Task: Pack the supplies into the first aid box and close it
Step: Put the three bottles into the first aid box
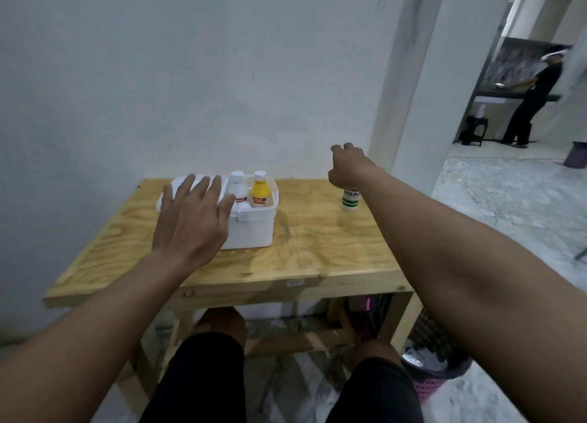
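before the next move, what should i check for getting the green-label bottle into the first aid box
1. The right hand grips the green-label bottle by its top: ok.
2. Bottle upright on the wooden table, right of the first aid box: ok.
3. Box open: ok.
4. Room beside the white bottle and yellow bottle inside: cannot tell, the left hand covers that side.
5. Left hand steadying the box: cannot tell, spread open over it, contact unclear.
6. All supplies packed: not ok.
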Demonstrator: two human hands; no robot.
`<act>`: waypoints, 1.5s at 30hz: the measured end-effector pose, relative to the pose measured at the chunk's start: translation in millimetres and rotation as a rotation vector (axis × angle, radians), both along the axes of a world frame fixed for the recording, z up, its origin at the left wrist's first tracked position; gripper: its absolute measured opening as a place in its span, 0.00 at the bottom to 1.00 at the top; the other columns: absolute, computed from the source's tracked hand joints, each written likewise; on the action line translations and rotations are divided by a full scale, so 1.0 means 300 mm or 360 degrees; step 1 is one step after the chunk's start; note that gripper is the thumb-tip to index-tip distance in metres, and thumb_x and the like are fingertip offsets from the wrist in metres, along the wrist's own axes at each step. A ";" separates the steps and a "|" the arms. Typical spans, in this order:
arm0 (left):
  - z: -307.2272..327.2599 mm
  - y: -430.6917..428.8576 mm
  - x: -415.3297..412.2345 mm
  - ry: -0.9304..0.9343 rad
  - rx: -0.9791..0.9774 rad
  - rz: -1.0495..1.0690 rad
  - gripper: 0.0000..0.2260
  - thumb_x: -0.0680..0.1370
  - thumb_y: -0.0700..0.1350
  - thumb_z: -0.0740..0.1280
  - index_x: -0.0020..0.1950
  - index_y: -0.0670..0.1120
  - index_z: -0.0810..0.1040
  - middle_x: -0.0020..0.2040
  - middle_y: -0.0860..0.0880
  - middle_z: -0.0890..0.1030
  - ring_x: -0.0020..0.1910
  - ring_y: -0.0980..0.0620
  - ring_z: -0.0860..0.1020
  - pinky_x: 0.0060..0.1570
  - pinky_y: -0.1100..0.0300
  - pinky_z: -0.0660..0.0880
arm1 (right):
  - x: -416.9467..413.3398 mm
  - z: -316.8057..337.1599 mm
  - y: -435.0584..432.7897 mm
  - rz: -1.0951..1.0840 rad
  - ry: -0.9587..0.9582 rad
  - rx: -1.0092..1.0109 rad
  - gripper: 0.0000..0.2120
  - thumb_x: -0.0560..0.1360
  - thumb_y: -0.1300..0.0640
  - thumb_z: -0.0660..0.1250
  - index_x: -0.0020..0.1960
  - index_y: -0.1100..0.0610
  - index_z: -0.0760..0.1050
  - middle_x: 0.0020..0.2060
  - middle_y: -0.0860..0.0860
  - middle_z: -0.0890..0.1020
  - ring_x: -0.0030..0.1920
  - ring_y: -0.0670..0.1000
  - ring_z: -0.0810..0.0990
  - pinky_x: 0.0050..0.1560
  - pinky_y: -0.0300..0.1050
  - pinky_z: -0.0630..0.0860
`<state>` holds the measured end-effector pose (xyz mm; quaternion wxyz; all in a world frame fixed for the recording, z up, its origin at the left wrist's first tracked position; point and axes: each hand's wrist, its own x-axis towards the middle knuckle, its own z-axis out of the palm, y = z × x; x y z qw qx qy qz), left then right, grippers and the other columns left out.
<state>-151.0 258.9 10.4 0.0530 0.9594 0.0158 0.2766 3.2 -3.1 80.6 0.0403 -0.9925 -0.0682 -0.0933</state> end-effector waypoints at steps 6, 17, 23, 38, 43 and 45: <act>-0.054 0.014 -0.023 0.0012 0.0051 0.0064 0.34 0.82 0.61 0.41 0.77 0.41 0.67 0.76 0.42 0.70 0.77 0.40 0.63 0.74 0.35 0.56 | 0.050 -0.057 -0.055 -0.0134 0.0157 -0.0037 0.17 0.79 0.62 0.56 0.67 0.62 0.66 0.67 0.60 0.67 0.59 0.64 0.74 0.56 0.57 0.74; -0.069 0.003 -0.025 0.0044 0.0090 0.0067 0.36 0.82 0.63 0.40 0.78 0.41 0.64 0.77 0.41 0.68 0.77 0.40 0.63 0.74 0.35 0.53 | 0.063 -0.027 -0.095 -0.0003 0.0038 0.0060 0.12 0.77 0.64 0.64 0.59 0.64 0.74 0.56 0.61 0.79 0.52 0.61 0.80 0.49 0.52 0.79; -0.071 -0.002 -0.030 0.0070 0.0040 0.0058 0.36 0.81 0.63 0.39 0.79 0.43 0.62 0.79 0.42 0.65 0.78 0.41 0.60 0.76 0.36 0.49 | -0.005 0.063 -0.037 0.0155 0.0044 0.0104 0.13 0.76 0.60 0.68 0.60 0.63 0.79 0.56 0.59 0.82 0.48 0.57 0.77 0.43 0.47 0.73; -0.075 0.013 -0.037 0.0100 0.0071 0.0071 0.33 0.82 0.63 0.40 0.81 0.46 0.60 0.80 0.44 0.63 0.80 0.44 0.57 0.77 0.38 0.45 | -0.204 0.349 0.259 0.0578 -0.0022 0.0387 0.14 0.74 0.61 0.73 0.59 0.62 0.82 0.49 0.55 0.85 0.37 0.49 0.85 0.39 0.44 0.83; -0.078 0.016 -0.034 0.0077 0.0080 0.0060 0.35 0.81 0.64 0.38 0.81 0.46 0.60 0.79 0.44 0.64 0.80 0.44 0.57 0.77 0.38 0.45 | -0.222 0.324 0.344 0.0637 0.0015 0.0338 0.13 0.75 0.62 0.71 0.59 0.62 0.81 0.49 0.55 0.85 0.38 0.49 0.86 0.35 0.40 0.79; -0.079 0.016 -0.034 0.0071 0.0069 0.0051 0.35 0.81 0.64 0.38 0.81 0.46 0.60 0.79 0.44 0.64 0.80 0.44 0.57 0.77 0.38 0.45 | -0.224 0.307 0.370 0.0651 0.0036 0.0313 0.13 0.75 0.62 0.71 0.60 0.62 0.81 0.50 0.55 0.85 0.39 0.49 0.86 0.35 0.40 0.78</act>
